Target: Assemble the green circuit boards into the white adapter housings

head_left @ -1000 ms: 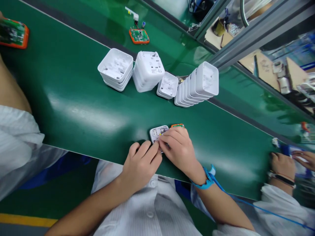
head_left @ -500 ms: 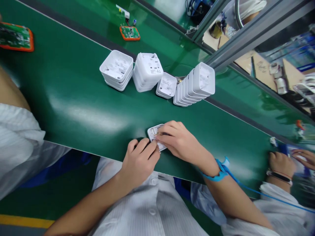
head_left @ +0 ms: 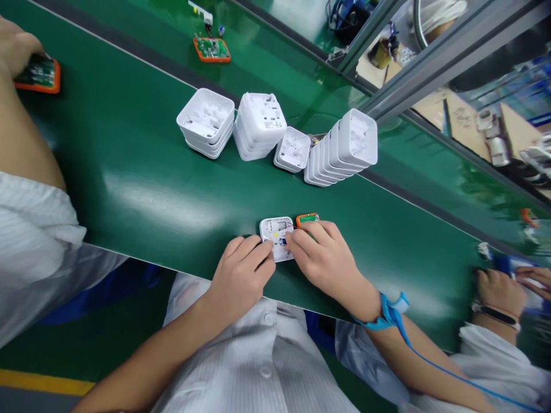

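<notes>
A shallow white plastic housing [head_left: 272,228] lies open side up on the green bench in front of me. Small parts and thin wires show inside it. My left hand [head_left: 245,269] is closed, its fingertips gripping the housing's lower left edge. Over the right side of the housing, my right hand [head_left: 325,258] is pinched at a small dark blue part, mostly hidden by the fingertips. Just behind those fingers sits an orange-framed green circuit board [head_left: 307,218], partly covered, with a thin wire running towards the housing. A blue strap with a cord circles my right wrist.
White housings stand in stacks along the back: left stack [head_left: 206,123], second stack [head_left: 260,123], low stack [head_left: 293,150] and leaning stack [head_left: 359,140]. Another orange-framed board [head_left: 213,50] lies beyond. Co-workers' hands are at far left [head_left: 17,49] and far right [head_left: 501,292].
My right hand has shifted slightly right and down, uncovering more of the housing. The orange-framed board beside it has come into view. The co-worker's hand at left has reached onto a board.
</notes>
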Motion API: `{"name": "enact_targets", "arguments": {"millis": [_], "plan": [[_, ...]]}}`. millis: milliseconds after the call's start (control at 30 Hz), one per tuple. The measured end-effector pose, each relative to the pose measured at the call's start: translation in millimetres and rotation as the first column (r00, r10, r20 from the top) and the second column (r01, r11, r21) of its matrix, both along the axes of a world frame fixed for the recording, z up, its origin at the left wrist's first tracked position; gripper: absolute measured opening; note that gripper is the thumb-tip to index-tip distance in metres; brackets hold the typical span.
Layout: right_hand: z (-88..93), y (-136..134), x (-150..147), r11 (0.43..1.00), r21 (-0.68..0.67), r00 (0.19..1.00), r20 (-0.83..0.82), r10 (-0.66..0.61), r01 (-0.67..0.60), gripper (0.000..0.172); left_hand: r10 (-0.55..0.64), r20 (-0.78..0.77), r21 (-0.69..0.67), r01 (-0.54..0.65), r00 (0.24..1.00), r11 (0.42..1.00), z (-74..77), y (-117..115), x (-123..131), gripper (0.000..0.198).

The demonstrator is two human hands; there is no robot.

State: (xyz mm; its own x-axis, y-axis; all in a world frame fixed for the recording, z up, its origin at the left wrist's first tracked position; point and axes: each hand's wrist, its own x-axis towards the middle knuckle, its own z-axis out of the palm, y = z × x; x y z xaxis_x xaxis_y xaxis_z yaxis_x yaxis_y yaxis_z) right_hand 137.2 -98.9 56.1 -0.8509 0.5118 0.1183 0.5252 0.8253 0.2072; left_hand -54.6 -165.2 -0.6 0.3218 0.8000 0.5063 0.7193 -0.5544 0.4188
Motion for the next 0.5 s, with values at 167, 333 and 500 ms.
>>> {"name": "enact_targets", "arguments": {"millis": [167, 333, 500], "plan": [[8.3, -0.7, -17.4, 0.994, 0.016, 0.987, 0.113, -0.114, 0.113, 0.031, -0.028, -0.008, 0.001, 0.028, 1.000, 1.000, -1.3, 3.2, -0.5, 0.018], [4.2, 10.2, -22.4, 0.996, 0.003, 0.991, 0.096, -0.094, 0.094, 0.028, -0.020, 0.003, -0.002, 0.020, 1.000, 1.000, -1.5, 8.8, -3.2, 0.022], [7.7, 25.8, -24.9, 0.977, -0.076, 0.976, 0.099, -0.192, 0.199, 0.019, -0.056, -0.024, 0.005, 0.056, 0.998, 0.998, -1.7, 11.0, -7.0, 0.023]]}}
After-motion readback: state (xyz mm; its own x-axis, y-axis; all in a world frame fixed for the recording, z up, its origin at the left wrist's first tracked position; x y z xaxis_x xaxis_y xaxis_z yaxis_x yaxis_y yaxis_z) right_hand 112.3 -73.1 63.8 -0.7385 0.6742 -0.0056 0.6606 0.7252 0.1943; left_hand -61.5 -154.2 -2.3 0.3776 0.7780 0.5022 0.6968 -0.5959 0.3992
